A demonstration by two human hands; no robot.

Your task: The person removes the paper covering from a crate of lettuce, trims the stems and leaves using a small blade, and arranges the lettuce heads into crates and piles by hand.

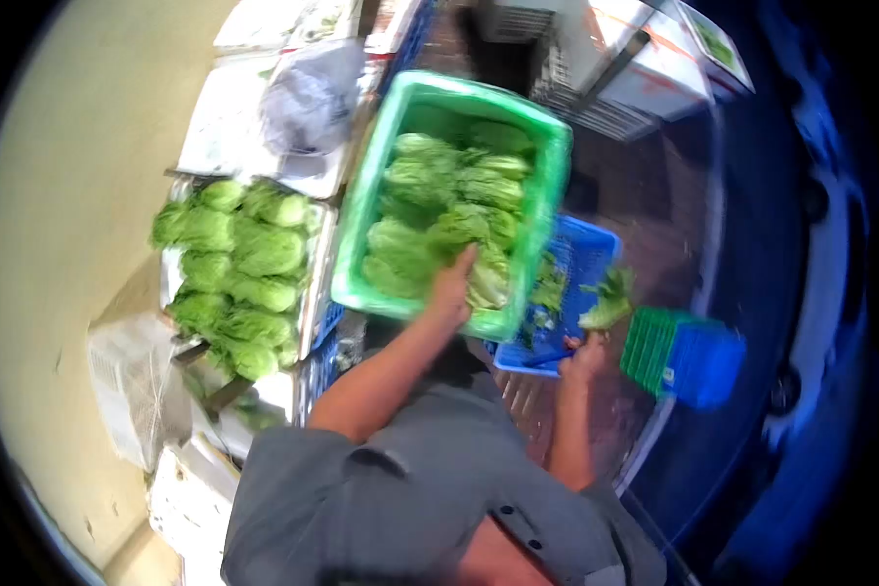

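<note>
My left hand [451,285] reaches into a green plastic-lined crate [350,256]. Its fingers go in under the leaves of a head of lettuce [459,230] and appear closed on it, though they are partly hidden. More lettuce heads [422,178] lie in rows in the crate. To the right, my right hand [583,356] is closed on a small bunch of lettuce leaves [607,301], pale stem end towards the hand. A dark, narrow thing [549,359] sticks out leftward by this hand; blur hides what it is. Below the hand sits a blue basket [588,239] with loose leaves [549,285].
Several lettuce heads [234,249] are laid out on a white surface at left. A clear plastic bag [310,98] rests on white boxes behind them. Stacked green and blue crates [682,357] stand at right, and white boxes [645,68] at the back right.
</note>
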